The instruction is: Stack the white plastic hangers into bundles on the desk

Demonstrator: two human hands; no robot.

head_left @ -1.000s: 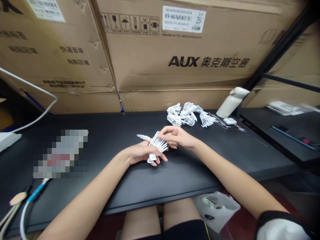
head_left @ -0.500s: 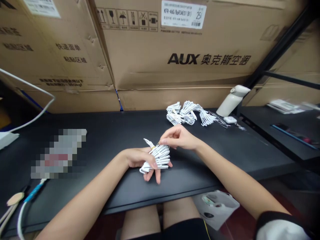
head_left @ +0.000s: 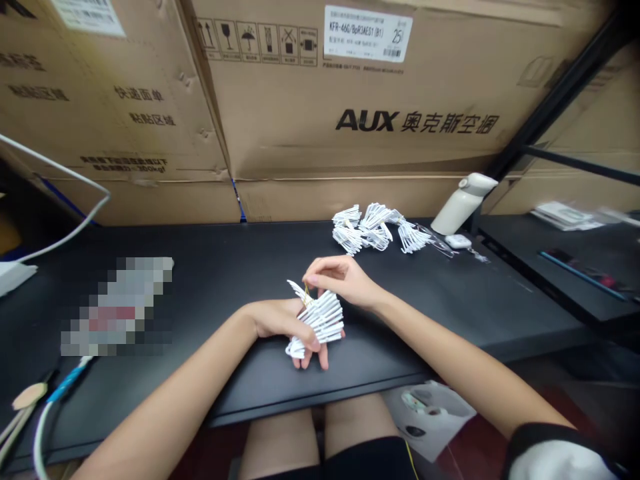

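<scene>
Shifted leftward from half a second earlier, a person's right hand [head_left: 343, 277] now draws a thin yellow band [head_left: 307, 293] upward, thumb and fingertips pinched together on it. Below, the left hand [head_left: 283, 320] clamps a fanned bundle of slender white pieces [head_left: 325, 317] between thumb and fingers, above the black tabletop's [head_left: 225, 267] near edge; the bundle hides its palm and parts of its fingers. More white bundles [head_left: 377, 217] lie toward the back. At left, pixelation obscures an object [head_left: 123, 297]; the right sleeve [head_left: 555, 460] is cut off by the frame.
</scene>
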